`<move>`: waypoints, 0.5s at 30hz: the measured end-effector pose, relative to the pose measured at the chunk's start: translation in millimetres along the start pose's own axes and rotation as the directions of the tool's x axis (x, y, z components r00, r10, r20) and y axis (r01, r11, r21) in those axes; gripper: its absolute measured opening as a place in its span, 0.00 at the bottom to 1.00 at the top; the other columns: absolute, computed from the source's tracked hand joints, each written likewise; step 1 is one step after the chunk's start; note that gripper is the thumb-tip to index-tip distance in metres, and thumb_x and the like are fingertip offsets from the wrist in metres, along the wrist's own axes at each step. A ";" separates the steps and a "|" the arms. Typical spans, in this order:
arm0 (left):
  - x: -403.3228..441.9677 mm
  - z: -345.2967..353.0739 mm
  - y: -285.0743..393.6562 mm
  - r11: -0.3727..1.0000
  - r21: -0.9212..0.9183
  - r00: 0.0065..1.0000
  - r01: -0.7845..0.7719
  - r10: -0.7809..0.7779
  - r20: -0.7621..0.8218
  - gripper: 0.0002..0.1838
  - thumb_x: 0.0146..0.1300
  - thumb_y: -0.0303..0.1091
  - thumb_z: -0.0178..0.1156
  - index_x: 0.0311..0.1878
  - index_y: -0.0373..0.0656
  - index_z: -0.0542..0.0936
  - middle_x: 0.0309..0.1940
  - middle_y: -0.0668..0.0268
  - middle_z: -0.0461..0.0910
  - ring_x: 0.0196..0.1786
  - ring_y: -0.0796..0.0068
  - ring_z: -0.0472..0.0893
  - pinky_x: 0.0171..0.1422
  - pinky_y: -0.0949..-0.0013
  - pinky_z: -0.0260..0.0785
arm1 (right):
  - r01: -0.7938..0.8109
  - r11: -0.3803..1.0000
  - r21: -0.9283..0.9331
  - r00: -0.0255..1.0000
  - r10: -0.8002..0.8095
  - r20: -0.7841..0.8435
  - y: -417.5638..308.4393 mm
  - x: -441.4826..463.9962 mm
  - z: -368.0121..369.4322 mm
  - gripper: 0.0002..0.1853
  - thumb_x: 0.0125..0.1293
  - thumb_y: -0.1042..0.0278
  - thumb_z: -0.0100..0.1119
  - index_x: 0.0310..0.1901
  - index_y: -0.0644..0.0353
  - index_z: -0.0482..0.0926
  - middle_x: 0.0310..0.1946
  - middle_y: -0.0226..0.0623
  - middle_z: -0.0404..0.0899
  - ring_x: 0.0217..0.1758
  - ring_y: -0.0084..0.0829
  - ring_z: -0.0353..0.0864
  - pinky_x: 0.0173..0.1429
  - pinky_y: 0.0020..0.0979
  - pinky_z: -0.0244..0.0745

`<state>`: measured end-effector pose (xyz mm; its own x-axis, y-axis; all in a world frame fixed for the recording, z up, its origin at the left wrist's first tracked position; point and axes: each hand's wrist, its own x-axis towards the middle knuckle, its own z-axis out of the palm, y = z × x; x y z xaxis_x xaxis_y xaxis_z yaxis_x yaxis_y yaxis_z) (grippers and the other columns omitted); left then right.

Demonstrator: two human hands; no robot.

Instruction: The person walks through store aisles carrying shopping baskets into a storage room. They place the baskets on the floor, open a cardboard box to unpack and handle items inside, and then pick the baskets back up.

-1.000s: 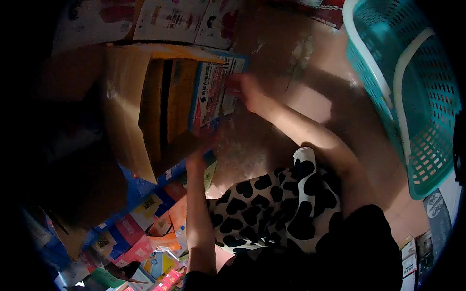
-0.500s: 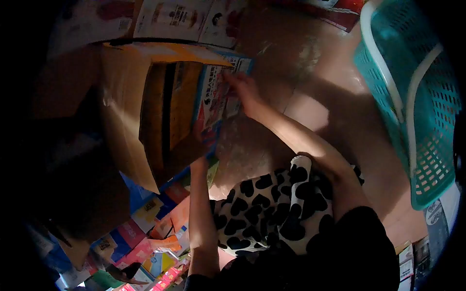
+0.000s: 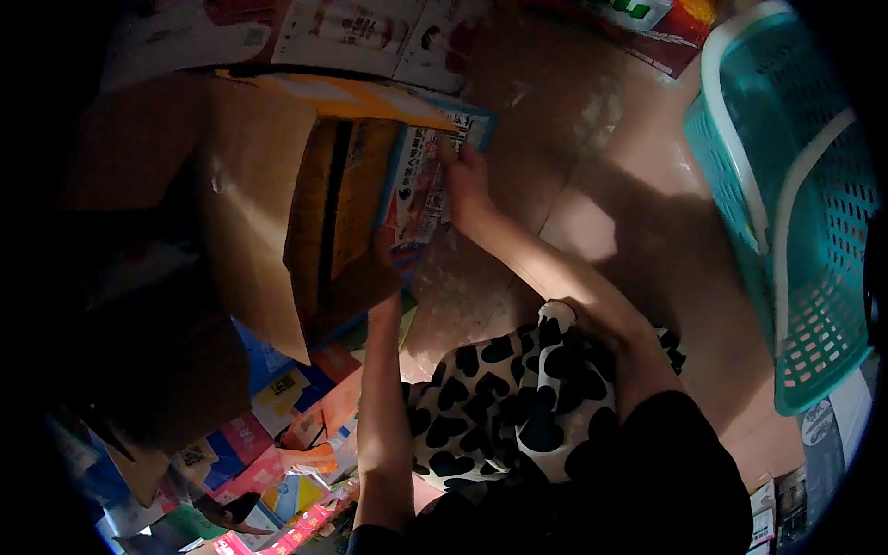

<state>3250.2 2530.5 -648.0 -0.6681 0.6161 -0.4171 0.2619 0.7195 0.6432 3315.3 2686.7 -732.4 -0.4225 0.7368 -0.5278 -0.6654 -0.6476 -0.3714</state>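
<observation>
A large brown cardboard box (image 3: 254, 176) lies with its opening facing me, yellowish inside. At the opening's right edge is a flat, blue-edged printed package (image 3: 418, 178) with dark lettering and red patches. My right hand (image 3: 465, 180) has its thumb and fingers closed on the package's right edge. At the lower end, my left hand (image 3: 387, 264) is in shadow with fingers against the package; how far they wrap round it is hard to see.
A teal plastic basket (image 3: 735, 176) with white rims stands at the right. Several colourful small boxes (image 3: 277, 398) lie at the lower left. Printed cartons (image 3: 342, 37) line the top, with a red package (image 3: 647, 32) near the basket. Heart-patterned cloth (image 3: 490, 398) covers my lap.
The whole view has shifted slightly, moving the box and basket a little rightward. My right hand has turned somewhat more upright at the package's edge and stays on it.
</observation>
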 end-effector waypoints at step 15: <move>-4.5 -11.4 -20.4 0.997 0.079 0.999 -0.021 0.023 -0.023 0.24 0.69 0.33 0.50 0.67 0.41 0.62 0.59 0.60 0.72 0.49 0.65 0.79 0.57 0.63 0.70 | 0.042 0.982 -0.182 0.980 -0.005 0.200 -58.4 -57.3 -5.3 0.09 0.71 0.67 0.52 0.46 0.62 0.76 0.38 0.27 0.79 0.39 0.17 0.72 0.45 0.24 0.68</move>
<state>3240.0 2509.3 -651.9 -0.6781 0.6248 -0.3871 0.3301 0.7294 0.5992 3381.6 2681.3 -684.5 -0.5340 0.7640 -0.3621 -0.5595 -0.6404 -0.5262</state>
